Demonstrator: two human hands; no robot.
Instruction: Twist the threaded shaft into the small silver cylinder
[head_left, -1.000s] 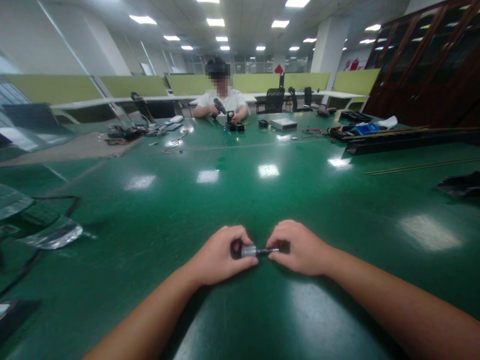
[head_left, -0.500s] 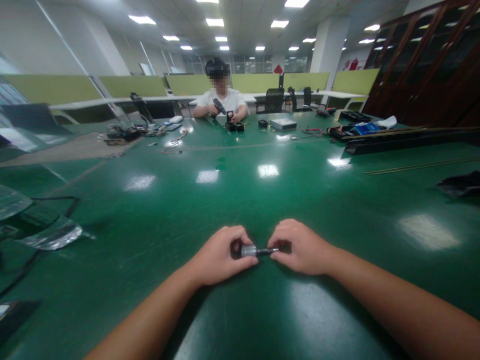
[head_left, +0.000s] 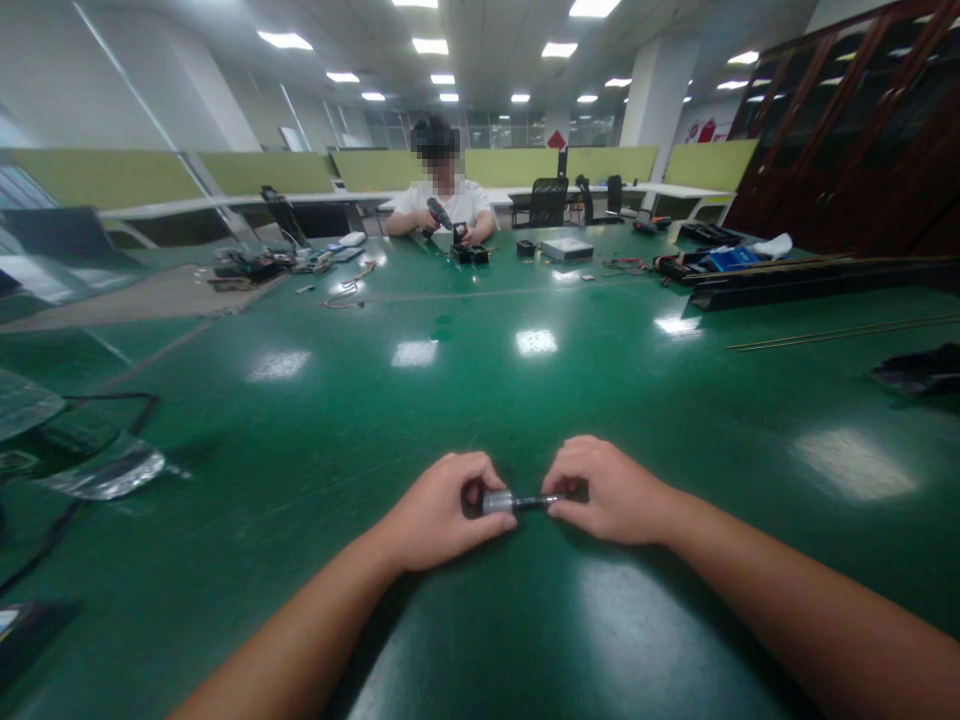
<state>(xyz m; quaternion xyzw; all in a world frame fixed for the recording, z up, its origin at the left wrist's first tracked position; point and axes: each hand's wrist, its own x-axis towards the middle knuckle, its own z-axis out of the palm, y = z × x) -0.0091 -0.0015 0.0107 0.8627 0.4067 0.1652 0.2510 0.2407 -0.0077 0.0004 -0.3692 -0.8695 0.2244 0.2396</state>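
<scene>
My left hand is closed around a short grey cylinder, its thumb along the near side. From the cylinder's right end a thin dark shaft points right, lying level just over the green table. My right hand pinches the shaft's shiny far end between thumb and fingers. What kind of tool this is, and whether the shiny end is a separate piece, I cannot make out.
Across the table a person holds a power drill over black parts. Clear plastic wrap and a cable lie at left. Thin rods and a black bundle lie at right.
My right hand has shifted slightly right and away from me, and a bit more of the dark shaft shows between the hands. My left hand stays in place.
</scene>
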